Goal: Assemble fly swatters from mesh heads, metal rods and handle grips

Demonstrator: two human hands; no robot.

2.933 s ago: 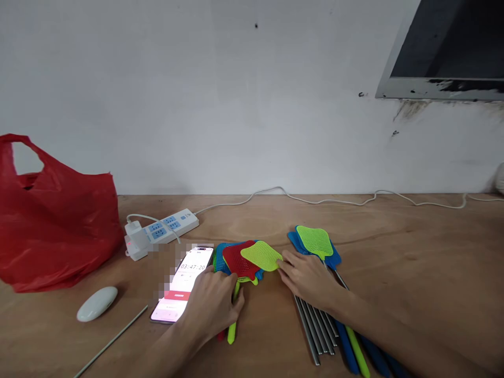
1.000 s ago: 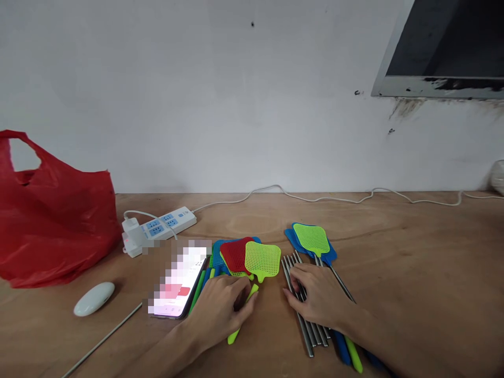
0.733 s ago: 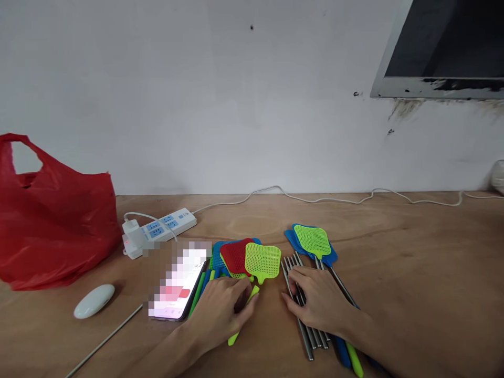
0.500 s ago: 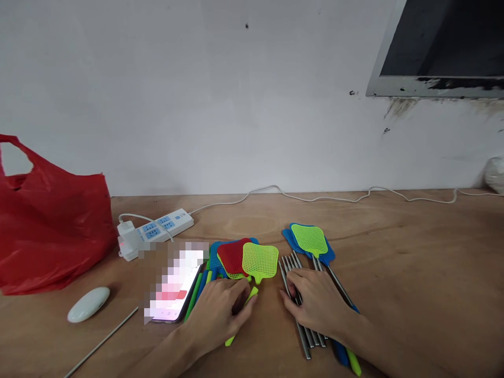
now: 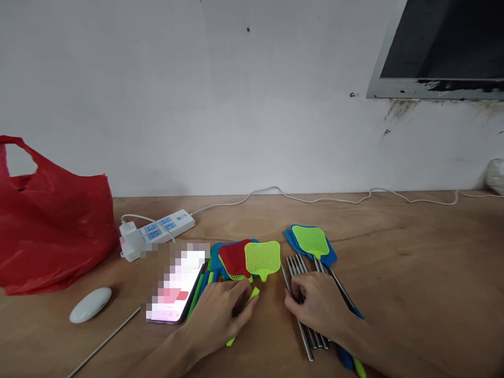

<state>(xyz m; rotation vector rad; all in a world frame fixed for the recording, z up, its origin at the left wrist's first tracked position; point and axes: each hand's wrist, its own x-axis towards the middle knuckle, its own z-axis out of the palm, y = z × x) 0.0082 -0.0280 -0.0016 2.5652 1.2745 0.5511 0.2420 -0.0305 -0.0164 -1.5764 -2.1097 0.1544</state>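
Observation:
My left hand [image 5: 222,314] is closed around a yellow-green handle [image 5: 254,292], whose ends show past the thumb and below the palm. Beneath and beside that hand lie several green, blue and yellow handles [image 5: 196,295]. Just beyond it are loose mesh fly swatter heads, with a red head [image 5: 235,258] partly under a yellow-green head [image 5: 263,258]. My right hand [image 5: 321,302] rests over several metal rods [image 5: 297,263], thumb and forefinger closed at the leftmost rod [image 5: 304,338]. Behind it, a yellow-green swatter [image 5: 310,239] with its rod attached lies over blue ones.
A lit phone [image 5: 173,294], partly blurred out, lies left of my left hand. Farther left are a white oval object [image 5: 90,304], a power strip [image 5: 169,228] with a plugged-in adapter, and a red plastic bag [image 5: 55,220]. A white cable [image 5: 275,187] runs along the wall.
The fingers of my right hand have shifted slightly at the rods, and the leftmost rod stands a little farther from the others. My left hand keeps its hold on the handle.

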